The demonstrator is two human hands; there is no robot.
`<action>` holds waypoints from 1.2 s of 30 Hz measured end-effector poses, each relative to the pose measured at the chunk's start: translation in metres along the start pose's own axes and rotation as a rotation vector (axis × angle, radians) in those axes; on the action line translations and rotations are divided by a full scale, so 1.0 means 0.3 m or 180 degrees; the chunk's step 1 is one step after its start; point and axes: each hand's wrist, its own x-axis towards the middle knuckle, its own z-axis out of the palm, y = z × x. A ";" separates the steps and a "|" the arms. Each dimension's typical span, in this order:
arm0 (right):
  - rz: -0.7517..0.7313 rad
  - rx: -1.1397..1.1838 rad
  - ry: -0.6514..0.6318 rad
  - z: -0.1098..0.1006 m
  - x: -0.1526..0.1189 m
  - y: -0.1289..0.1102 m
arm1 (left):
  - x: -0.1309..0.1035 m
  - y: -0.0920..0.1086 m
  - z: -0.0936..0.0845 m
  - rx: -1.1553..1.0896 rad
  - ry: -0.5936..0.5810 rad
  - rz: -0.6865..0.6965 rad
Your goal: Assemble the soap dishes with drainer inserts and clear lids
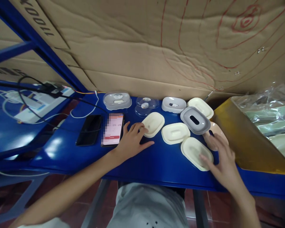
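Observation:
My left hand (133, 139), fingers spread, is at the left edge of a cream oval dish (154, 124) and holds nothing. My right hand (222, 158) is open over the right end of another cream dish (194, 152) and the front of a peach dish (219, 134). Between the hands lies a third cream dish (174, 133). Behind it, a grey slotted piece (191, 117) overlaps a cream dish (201, 106) at the back. A grey dish (173, 104) stands to its left.
Clear lids (142, 110) and a covered grey dish (116, 102) line the cardboard wall (133, 57). Two phones (115, 129) lie left of my left hand. An open carton (247, 142) with bagged green pieces (273, 117) stands right; cables (83, 116) and a power strip (38, 109) are left.

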 end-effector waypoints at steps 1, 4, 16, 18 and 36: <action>0.0039 -0.0100 0.0164 -0.010 0.050 0.010 | -0.012 0.001 -0.003 0.0004 0.0059 -0.0046; 0.0125 -0.0424 0.0318 -0.013 0.208 0.033 | -0.037 0.011 -0.009 0.0058 0.0184 -0.0301; 0.0608 -0.0333 0.0275 0.029 0.333 0.007 | -0.072 0.062 -0.029 -0.0166 -0.0076 -0.0769; 0.0324 -0.0309 0.0268 0.025 0.309 -0.008 | -0.031 0.084 -0.024 0.0124 -0.0150 -0.0827; -0.0909 0.0438 -0.0962 0.106 0.352 0.044 | -0.284 0.053 -0.068 -0.1294 -0.0072 -0.0663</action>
